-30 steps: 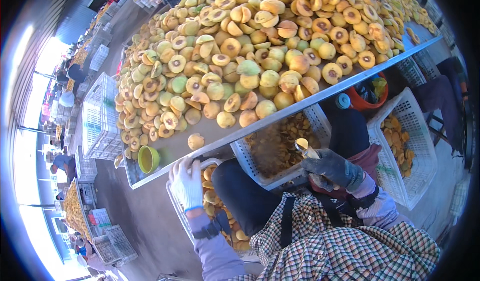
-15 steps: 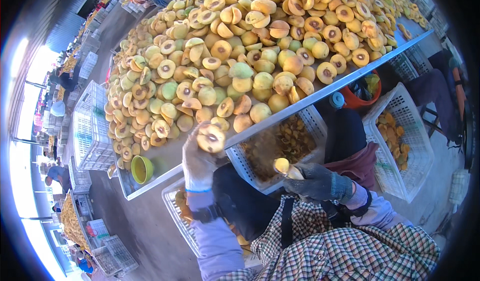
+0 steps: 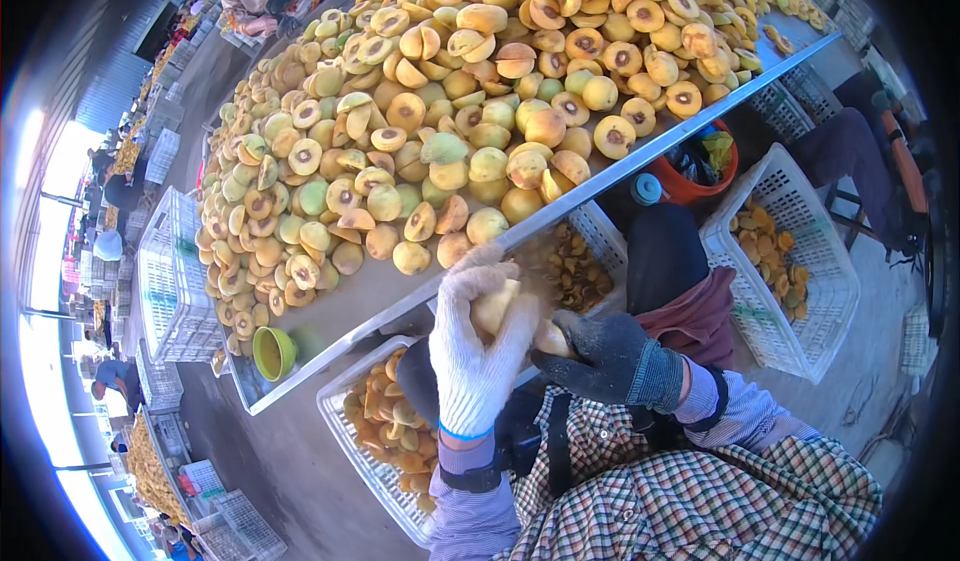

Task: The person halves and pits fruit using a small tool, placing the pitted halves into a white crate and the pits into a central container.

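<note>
My left hand [image 3: 475, 346], in a white knit glove, is closed round a yellow peach half [image 3: 493, 308], mostly covered by the fingers. Close against it, my right hand [image 3: 605, 359] in a dark grey glove grips a short hand tool with a pale, rounded handle [image 3: 553, 339]. Its working end is hidden at the fruit. Both hands are just off the near metal edge of a sloping table [image 3: 345, 326]. On that table lies a large heap of halved peaches [image 3: 390, 166], several with brown pit centres facing up.
Below the hands sits a crate of dark scraps [image 3: 585, 261]. White crates with peach pieces stand to the left [image 3: 372, 441] and right [image 3: 790, 261]. A green cup [image 3: 273, 353] rests at the table's left corner. An orange bucket [image 3: 705, 176] is under the edge.
My left hand has come down and right from the table edge with its peach half, meeting the tool. My right hand has shifted slightly left. The view has moved a little.
</note>
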Tool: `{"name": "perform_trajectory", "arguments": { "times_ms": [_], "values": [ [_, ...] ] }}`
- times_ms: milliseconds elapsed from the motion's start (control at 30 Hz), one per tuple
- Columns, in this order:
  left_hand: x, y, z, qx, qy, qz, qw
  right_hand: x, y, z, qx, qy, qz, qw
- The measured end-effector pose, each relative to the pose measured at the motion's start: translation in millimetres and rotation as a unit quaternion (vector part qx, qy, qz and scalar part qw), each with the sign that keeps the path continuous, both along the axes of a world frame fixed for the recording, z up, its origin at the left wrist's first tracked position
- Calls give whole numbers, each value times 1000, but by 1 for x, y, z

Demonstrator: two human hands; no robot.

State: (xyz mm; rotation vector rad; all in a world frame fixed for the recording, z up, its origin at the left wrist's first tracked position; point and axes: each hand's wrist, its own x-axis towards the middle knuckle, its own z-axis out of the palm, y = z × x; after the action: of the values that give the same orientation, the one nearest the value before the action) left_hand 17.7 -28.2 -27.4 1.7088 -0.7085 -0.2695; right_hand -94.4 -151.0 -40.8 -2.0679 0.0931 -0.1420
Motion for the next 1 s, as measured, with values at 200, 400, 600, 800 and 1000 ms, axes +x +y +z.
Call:
{"name": "perform_trajectory", "arguments": {
  "times_ms": [200,400,600,800,1000],
  "values": [
    [-8,-8,5,-232,318,33,919,-3,1,13,208,31,-13,977],
    [-21,-18,8,-270,303,31,913,-5,-2,18,298,43,5,954],
    [-38,-27,7,-268,240,119,926,-9,2,22,321,6,23,947],
    [-40,-20,10,-287,205,30,935,-9,-9,37,476,208,85,850],
    [-42,-29,9,-230,-87,50,968,-13,-16,35,540,248,122,795]
  ]
}}
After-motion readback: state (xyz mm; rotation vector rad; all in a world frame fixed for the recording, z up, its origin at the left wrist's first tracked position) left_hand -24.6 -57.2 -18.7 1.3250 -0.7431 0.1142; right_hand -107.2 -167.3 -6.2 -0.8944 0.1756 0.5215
